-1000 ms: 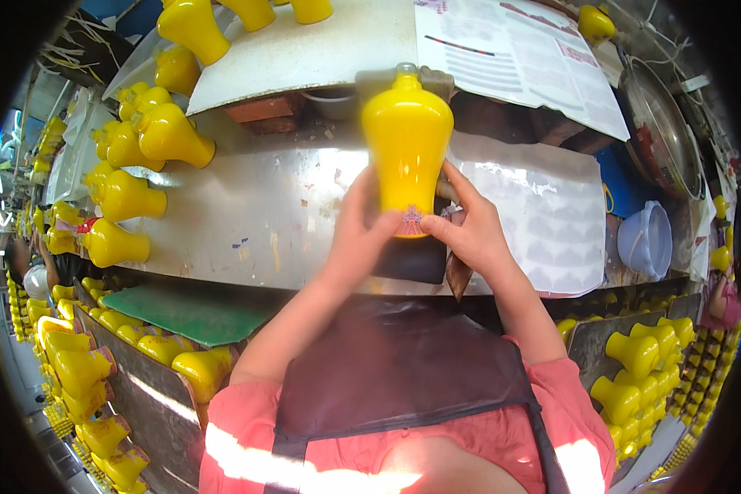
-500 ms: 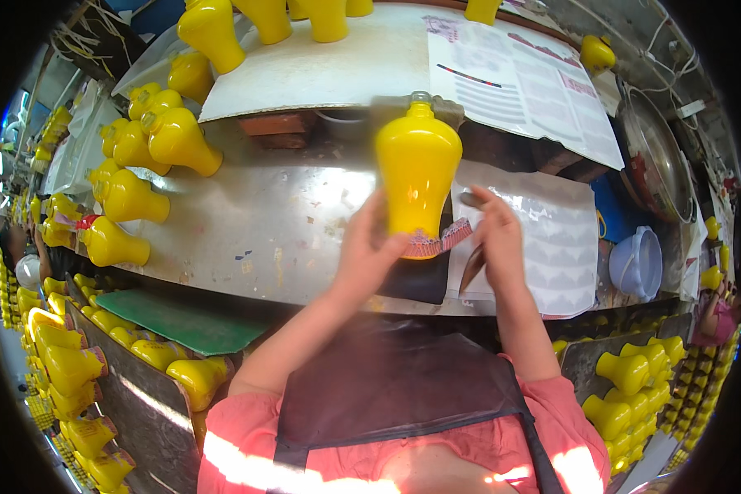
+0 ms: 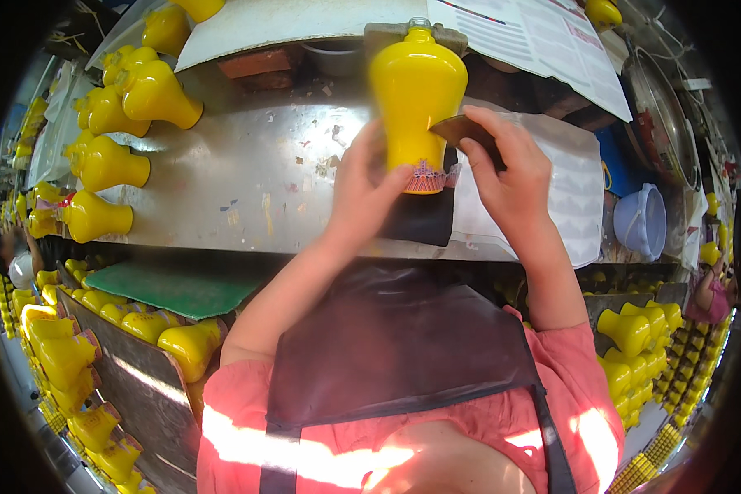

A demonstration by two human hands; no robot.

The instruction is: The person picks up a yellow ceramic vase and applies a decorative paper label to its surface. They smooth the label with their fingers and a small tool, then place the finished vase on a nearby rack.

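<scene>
A glossy yellow bottle (image 3: 420, 90) lies in front of me, its clear neck pointing away. Around its base runs a patterned decal strip (image 3: 425, 176) in red and blue, whose right end stands off the surface. My left hand (image 3: 364, 177) is closed on the left side of the bottle near the base, its thumb by the strip. In my right hand (image 3: 510, 160) is a thin dark scraper blade (image 3: 468, 136), pinched between thumb and fingers, its tip at the bottle's right side.
Yellow bottles (image 3: 163, 95) stand along the left of the metal table (image 3: 255, 198). White decal sheets (image 3: 552, 189) lie at the right, near a lilac bucket (image 3: 639, 221). A green board (image 3: 173, 288) and more bottles are below left.
The strip's loose right end, which stuck out toward my right hand, now lies closer round the base. My right hand has brought the blade up to the bottle's side. The view has shifted.
</scene>
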